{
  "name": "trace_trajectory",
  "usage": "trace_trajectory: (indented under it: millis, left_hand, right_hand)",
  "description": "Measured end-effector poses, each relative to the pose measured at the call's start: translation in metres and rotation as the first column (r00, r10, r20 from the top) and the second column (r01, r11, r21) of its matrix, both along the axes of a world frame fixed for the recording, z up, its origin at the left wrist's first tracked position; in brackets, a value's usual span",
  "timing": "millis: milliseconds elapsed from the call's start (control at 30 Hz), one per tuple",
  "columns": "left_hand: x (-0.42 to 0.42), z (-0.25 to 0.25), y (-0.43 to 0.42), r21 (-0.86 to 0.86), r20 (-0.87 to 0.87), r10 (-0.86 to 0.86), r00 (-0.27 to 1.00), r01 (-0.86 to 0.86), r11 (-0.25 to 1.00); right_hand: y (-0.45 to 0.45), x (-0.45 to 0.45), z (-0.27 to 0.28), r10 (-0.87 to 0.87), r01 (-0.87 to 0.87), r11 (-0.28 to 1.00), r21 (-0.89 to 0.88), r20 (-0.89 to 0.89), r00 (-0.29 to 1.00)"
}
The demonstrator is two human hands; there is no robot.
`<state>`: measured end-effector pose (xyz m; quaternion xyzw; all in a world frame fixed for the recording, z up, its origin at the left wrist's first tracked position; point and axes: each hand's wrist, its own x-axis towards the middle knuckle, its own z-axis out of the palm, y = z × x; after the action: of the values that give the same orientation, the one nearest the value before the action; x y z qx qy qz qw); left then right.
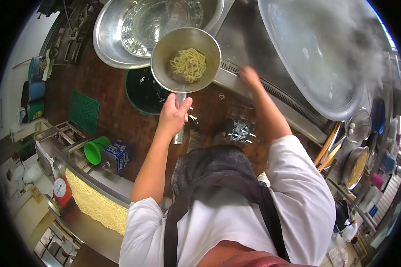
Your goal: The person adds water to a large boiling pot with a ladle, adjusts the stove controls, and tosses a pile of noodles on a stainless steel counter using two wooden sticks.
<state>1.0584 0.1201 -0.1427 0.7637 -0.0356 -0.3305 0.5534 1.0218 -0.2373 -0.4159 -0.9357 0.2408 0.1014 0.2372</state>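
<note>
My left hand is wrapped round the handle of a round metal pan, which hangs over the edge of a large metal basin. A small heap of yellow noodles lies in the pan. To the right, my right hand is over the front edge of the metal stove top. It is blurred, and its fingers cannot be made out.
A big steaming vat stands at the upper right, with a wire strainer beside it. Below the basin is a dark round tub. A tray of yellow noodles and a red scale are at the lower left.
</note>
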Motion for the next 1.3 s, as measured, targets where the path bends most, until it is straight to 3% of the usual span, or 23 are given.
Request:
trace_trajectory:
  millis: [67, 100, 133, 167, 267, 367, 467, 500, 533, 567, 600, 633, 667, 733, 767, 867, 900, 933, 967, 1000, 1067, 1167, 1300]
  left_hand:
    - [-0.001, -0.002, 0.013, 0.015, -0.005, 0.027, 1.000, -0.027, 1.000]
    - [-0.002, 0.008, 0.013, 0.011, 0.007, 0.040, 0.999, -0.040, 0.999]
    - [-0.004, 0.008, 0.016, 0.012, 0.013, 0.053, 0.999, -0.053, 0.999]
    - [-0.005, 0.005, 0.020, 0.013, 0.017, 0.064, 0.998, -0.064, 0.998]
    - [-0.007, 0.003, 0.031, 0.014, 0.015, 0.083, 0.996, -0.083, 0.996]
    - [-0.009, 0.003, 0.032, 0.009, 0.016, 0.089, 0.996, -0.089, 0.996]
    - [-0.010, -0.005, 0.032, 0.025, 0.007, 0.069, 0.998, -0.069, 0.997]
    - [-0.009, -0.001, 0.027, 0.053, 0.011, 0.045, 0.999, -0.045, 0.998]
    - [-0.010, 0.005, 0.022, 0.084, 0.011, 0.025, 1.000, -0.025, 0.996]
    - [-0.011, 0.009, 0.019, 0.116, 0.008, 0.005, 1.000, -0.005, 0.993]
    - [-0.011, 0.009, 0.018, 0.120, 0.015, -0.019, 1.000, 0.017, 0.993]
    - [-0.011, 0.007, 0.019, 0.121, 0.021, -0.043, 0.999, 0.040, 0.992]
    - [-0.012, 0.006, 0.018, 0.122, 0.024, -0.069, 0.997, 0.065, 0.990]
    - [-0.013, 0.009, 0.014, 0.088, 0.006, -0.074, 0.997, 0.074, 0.993]
    - [-0.011, 0.010, 0.015, 0.079, -0.006, -0.069, 0.998, 0.069, 0.994]
    - [-0.014, 0.009, 0.021, 0.079, -0.016, -0.050, 0.999, 0.051, 0.996]
    - [-0.015, 0.009, 0.022, 0.084, -0.011, -0.042, 0.999, 0.043, 0.996]
    - [-0.015, 0.009, 0.022, 0.081, -0.004, -0.024, 1.000, 0.024, 0.996]
    - [-0.016, 0.010, 0.021, 0.080, 0.003, -0.005, 1.000, 0.004, 0.997]
    - [-0.018, 0.010, 0.018, 0.079, 0.003, 0.016, 1.000, -0.016, 0.997]
    - [-0.020, 0.008, 0.020, 0.066, 0.018, 0.040, 0.999, -0.041, 0.997]
    - [-0.022, 0.013, 0.024, 0.065, 0.029, 0.068, 0.997, -0.069, 0.995]
    - [-0.023, 0.005, 0.031, 0.060, 0.050, 0.090, 0.995, -0.093, 0.994]
  right_hand:
    - [0.050, 0.042, 0.046, -0.046, 0.047, 0.999, -0.005, 0.129, 0.991]
    - [0.057, 0.070, 0.027, -0.190, 0.188, 0.961, 0.201, -0.012, 0.982]
    - [0.081, 0.079, 0.049, -0.040, 0.048, 0.998, -0.049, 0.162, 0.986]
    - [0.092, 0.089, 0.064, -0.023, 0.024, 1.000, -0.009, 0.088, 0.996]
    - [0.108, 0.104, 0.067, -0.048, -0.001, 0.960, 0.280, 0.168, 0.985]
    - [0.111, 0.107, 0.041, 0.065, -0.093, 0.983, 0.157, 0.170, 0.983]
    - [0.116, 0.081, 0.090, 0.105, -0.131, 0.989, 0.060, 0.327, 0.939]
    - [0.109, 0.081, 0.079, 0.122, -0.114, 0.993, -0.042, 0.311, 0.942]
    - [0.100, 0.072, 0.075, 0.026, -0.001, 0.997, -0.071, 0.347, 0.938]
    - [0.087, 0.064, 0.072, -0.056, 0.085, 0.991, -0.106, 0.252, 0.966]
    - [0.070, 0.053, 0.056, -0.099, 0.118, 0.992, -0.044, 0.318, 0.943]
    - [0.059, 0.041, 0.069, -0.279, 0.237, 0.955, 0.178, 0.268, 0.922]
    - [0.049, 0.034, 0.083, -0.369, 0.316, 0.922, 0.223, 0.267, 0.890]
    - [0.039, 0.032, 0.101, -0.374, 0.324, 0.926, 0.192, 0.369, 0.851]
    - [0.039, 0.038, 0.109, -0.324, 0.280, 0.946, 0.165, 0.401, 0.857]
    - [0.031, 0.066, 0.048, -0.197, 0.225, 0.966, -0.129, 0.201, 0.960]
    - [0.032, 0.075, 0.048, -0.001, 0.001, 0.997, -0.075, 0.002, 1.000]
    - [0.055, 0.074, 0.060, 0.036, -0.010, 0.976, -0.219, 0.114, 0.993]
    - [0.063, 0.086, 0.045, 0.202, -0.178, 0.936, -0.304, 0.050, 0.978]
    - [0.081, 0.094, 0.018, 0.037, -0.006, 0.979, -0.205, 0.149, 0.988]
    - [0.110, 0.085, 0.063, 0.049, -0.042, 0.998, -0.037, 0.238, 0.970]
    - [0.110, 0.085, 0.065, 0.057, -0.081, 0.992, 0.093, 0.240, 0.969]
    - [0.098, 0.098, 0.033, 0.209, -0.243, 0.965, 0.102, 0.268, 0.940]
